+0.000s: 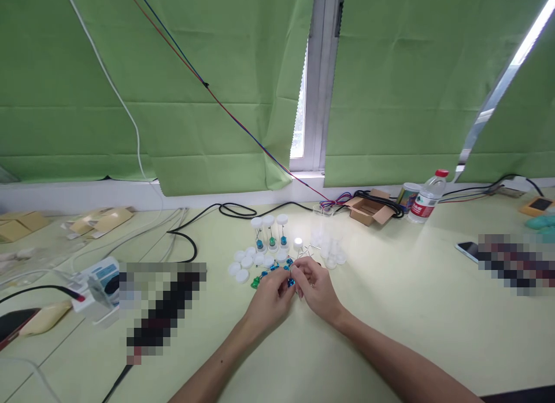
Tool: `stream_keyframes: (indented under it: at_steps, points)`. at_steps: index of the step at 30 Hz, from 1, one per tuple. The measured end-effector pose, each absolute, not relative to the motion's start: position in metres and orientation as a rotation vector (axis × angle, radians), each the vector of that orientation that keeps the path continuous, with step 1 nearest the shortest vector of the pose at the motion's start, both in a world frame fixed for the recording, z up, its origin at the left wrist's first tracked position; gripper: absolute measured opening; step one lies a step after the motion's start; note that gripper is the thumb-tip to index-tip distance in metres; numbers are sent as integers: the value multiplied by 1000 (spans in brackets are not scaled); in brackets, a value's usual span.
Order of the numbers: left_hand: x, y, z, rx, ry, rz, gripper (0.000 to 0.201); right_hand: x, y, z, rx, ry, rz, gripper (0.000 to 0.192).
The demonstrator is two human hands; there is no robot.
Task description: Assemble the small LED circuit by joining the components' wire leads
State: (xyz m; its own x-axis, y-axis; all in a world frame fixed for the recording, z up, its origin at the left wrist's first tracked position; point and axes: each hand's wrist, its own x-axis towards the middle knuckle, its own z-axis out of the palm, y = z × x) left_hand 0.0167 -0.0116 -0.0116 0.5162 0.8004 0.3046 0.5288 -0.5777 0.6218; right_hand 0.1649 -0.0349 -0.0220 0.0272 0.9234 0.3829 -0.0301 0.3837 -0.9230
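My left hand (274,293) and my right hand (315,284) meet over the table, fingertips pinched close together. A small shiny blue piece (291,281) shows between them, at the left fingers; its kind is too small to make out. The right fingertips hide whatever they pinch. Just beyond the hands lie several small blue pieces (272,267) and a green piece (255,282). Round white caps (241,276) lie to their left. Three clear capped tubes (271,232) stand upright behind, each with a small blue or green piece inside. Clear cups or tubes (335,254) cluster to the right.
An open cardboard box (367,212), a can (408,196) and a water bottle (427,198) stand at the back right. A phone (467,251) lies at right. Black cable (236,209) runs along the back. A power strip (97,281) sits at left.
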Motion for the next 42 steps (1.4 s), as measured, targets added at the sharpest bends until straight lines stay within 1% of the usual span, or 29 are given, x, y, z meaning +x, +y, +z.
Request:
stream_keyframes:
  at_steps: [4,6,9,24,32,38,42]
  points:
    - [17,-12,-11,2331,1094,786,18,165,-35,-23,-919,-1336,918,21]
    - [17,-12,-11,2359,1063,781,17,165,-35,-23,-925,-1334,923,23]
    - [18,-13,-12,2381,1000,776,15,166,-35,-21,-939,-1378,887,20]
    - [17,-13,-14,2352,1018,824,13,165,-40,-16,-1004,-1415,705,25]
    - [11,-18,-2,2355,907,744,19,166,-40,-15,-1043,-1379,652,27]
    - [4,-9,-4,2371,906,883,22,164,-38,-20,-1054,-1396,628,30]
    - [3,-6,-2,2370,966,997,22,163,-38,-23,-1058,-1431,607,29]
